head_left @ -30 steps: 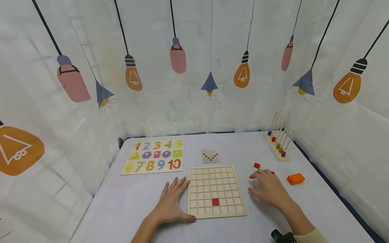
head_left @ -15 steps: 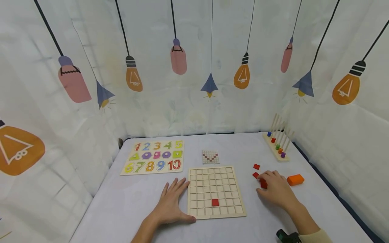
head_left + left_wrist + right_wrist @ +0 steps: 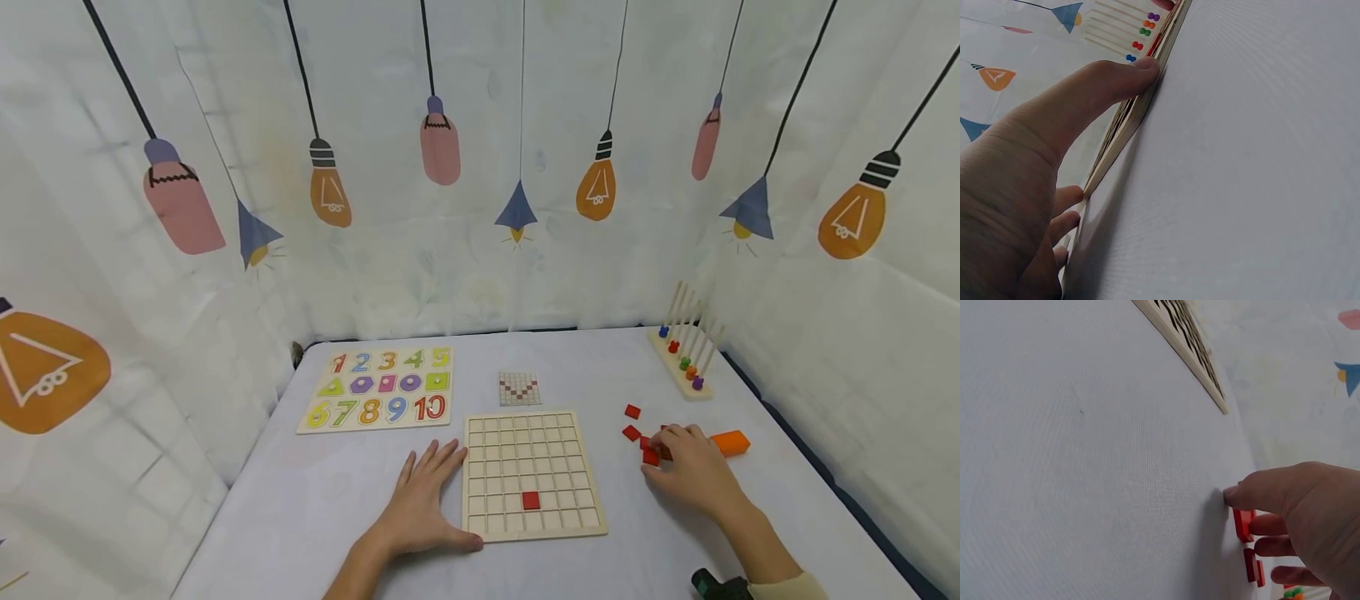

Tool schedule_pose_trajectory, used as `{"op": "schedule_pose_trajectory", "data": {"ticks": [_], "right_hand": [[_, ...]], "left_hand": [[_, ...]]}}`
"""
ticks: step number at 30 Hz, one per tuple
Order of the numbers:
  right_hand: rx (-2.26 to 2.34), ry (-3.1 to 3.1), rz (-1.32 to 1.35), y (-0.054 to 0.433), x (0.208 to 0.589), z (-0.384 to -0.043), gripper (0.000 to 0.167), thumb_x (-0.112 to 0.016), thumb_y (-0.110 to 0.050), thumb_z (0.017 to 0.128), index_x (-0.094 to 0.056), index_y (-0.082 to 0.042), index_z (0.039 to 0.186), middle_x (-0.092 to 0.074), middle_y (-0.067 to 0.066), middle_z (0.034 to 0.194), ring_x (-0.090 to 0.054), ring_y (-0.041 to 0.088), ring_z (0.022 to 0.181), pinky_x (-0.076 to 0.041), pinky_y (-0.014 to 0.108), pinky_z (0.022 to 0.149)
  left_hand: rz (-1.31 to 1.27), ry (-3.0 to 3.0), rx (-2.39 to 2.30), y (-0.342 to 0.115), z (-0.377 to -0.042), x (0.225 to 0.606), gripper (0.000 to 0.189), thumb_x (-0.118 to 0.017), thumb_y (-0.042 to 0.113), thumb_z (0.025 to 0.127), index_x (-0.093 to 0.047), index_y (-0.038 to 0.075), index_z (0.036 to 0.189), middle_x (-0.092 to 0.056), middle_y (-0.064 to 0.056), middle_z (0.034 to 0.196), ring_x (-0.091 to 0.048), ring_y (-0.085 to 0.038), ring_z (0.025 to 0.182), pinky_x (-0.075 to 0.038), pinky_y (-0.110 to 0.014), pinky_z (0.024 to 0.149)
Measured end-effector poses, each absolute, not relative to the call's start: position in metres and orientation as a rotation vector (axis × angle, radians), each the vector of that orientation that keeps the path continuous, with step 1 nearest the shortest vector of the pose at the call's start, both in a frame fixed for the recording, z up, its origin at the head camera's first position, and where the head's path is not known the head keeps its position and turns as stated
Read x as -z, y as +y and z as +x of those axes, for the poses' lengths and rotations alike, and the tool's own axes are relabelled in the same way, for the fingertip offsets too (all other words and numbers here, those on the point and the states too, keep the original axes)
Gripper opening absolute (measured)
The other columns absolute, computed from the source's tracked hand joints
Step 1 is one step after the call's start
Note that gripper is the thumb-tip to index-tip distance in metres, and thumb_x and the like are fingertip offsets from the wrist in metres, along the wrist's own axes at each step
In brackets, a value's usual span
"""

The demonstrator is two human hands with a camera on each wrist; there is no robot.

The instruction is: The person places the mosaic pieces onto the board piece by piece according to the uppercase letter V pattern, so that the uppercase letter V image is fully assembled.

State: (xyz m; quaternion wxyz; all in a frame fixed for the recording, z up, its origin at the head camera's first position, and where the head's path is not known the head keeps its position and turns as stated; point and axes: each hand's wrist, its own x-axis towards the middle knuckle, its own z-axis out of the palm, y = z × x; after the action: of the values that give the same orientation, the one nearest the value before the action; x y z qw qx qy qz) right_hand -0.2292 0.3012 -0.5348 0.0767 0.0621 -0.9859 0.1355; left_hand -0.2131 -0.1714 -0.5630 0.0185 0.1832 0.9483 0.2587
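Note:
In the head view, my left hand (image 3: 426,504) rests at the left side of a wooden grid board (image 3: 555,467). Its fingers are spread and the thumb touches the near left corner; the left wrist view shows the thumb (image 3: 1129,78) on the board's edge. One red square tile (image 3: 531,500) sits in a cell of the grid. Right of the board, my right hand (image 3: 693,467) is low over several loose red tiles (image 3: 650,457), fingers bent loosely. The right wrist view has a red tile (image 3: 1243,524) beside the thumb and fingertips. The palm hides some tiles.
A small printed pattern card (image 3: 519,388) lies behind the board. At the left is a number and shape puzzle (image 3: 382,389). An orange block (image 3: 731,442) lies beyond the right hand, and a peg stand with coloured beads (image 3: 686,358) stands at the back right.
My right hand has moved right across the loose tiles, and more of them show to its left. My left hand and the board stay where they were.

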Motion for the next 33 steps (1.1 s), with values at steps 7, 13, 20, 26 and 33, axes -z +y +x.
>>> {"op": "schedule_pose_trajectory", "data": {"ticks": [7, 13, 20, 26, 33], "right_hand": [[-0.405, -2.968, 0.183, 0.302, 0.534, -0.229, 0.041, -0.095, -0.039, 0.084, -0.080, -0.013, 0.112, -0.077, 0.010, 0.116, -0.060, 0.033, 0.109, -0.063, 0.061, 0.094], [-0.421, -2.968, 0.151, 0.304, 0.534, -0.227, 0.041, -0.096, -0.039, 0.083, -0.079, -0.012, 0.109, -0.076, 0.008, 0.111, -0.060, 0.032, 0.107, -0.064, 0.061, 0.092], [-0.394, -2.950, 0.166, 0.313, 0.540, -0.229, 0.039, -0.096, -0.039, 0.083, -0.081, -0.012, 0.106, -0.076, 0.010, 0.111, -0.061, 0.034, 0.106, -0.065, 0.060, 0.090], [-0.408, -2.936, 0.206, 0.312, 0.539, -0.228, 0.031, -0.095, -0.039, 0.084, -0.081, -0.017, 0.100, -0.075, 0.007, 0.109, -0.062, 0.032, 0.106, -0.063, 0.062, 0.092], [-0.415, -2.904, 0.220, 0.306, 0.541, -0.226, 0.028, -0.096, -0.037, 0.084, -0.085, -0.019, 0.102, -0.076, 0.005, 0.109, -0.061, 0.031, 0.106, -0.060, 0.058, 0.089]], "left_hand": [[0.568, 2.937, -0.820, -0.171, -0.212, 0.562, 0.143, -0.091, 0.089, 0.053, -0.045, 0.023, 0.172, -0.037, -0.001, 0.182, -0.021, -0.039, 0.174, -0.006, -0.073, 0.138], [0.569, 2.938, -0.816, -0.171, -0.213, 0.563, 0.143, -0.091, 0.090, 0.053, -0.045, 0.024, 0.171, -0.036, -0.001, 0.183, -0.021, -0.038, 0.174, -0.006, -0.073, 0.139], [0.579, 2.947, -0.814, -0.171, -0.213, 0.564, 0.144, -0.090, 0.090, 0.053, -0.045, 0.023, 0.172, -0.036, -0.002, 0.182, -0.021, -0.039, 0.174, -0.006, -0.073, 0.139], [0.579, 2.950, -0.810, -0.171, -0.213, 0.564, 0.144, -0.090, 0.091, 0.053, -0.045, 0.023, 0.172, -0.036, -0.001, 0.183, -0.021, -0.038, 0.174, -0.006, -0.073, 0.139], [0.564, 2.948, -0.798, -0.172, -0.213, 0.565, 0.144, -0.089, 0.093, 0.054, -0.044, 0.024, 0.172, -0.035, 0.000, 0.183, -0.021, -0.037, 0.174, -0.006, -0.073, 0.139]]}}
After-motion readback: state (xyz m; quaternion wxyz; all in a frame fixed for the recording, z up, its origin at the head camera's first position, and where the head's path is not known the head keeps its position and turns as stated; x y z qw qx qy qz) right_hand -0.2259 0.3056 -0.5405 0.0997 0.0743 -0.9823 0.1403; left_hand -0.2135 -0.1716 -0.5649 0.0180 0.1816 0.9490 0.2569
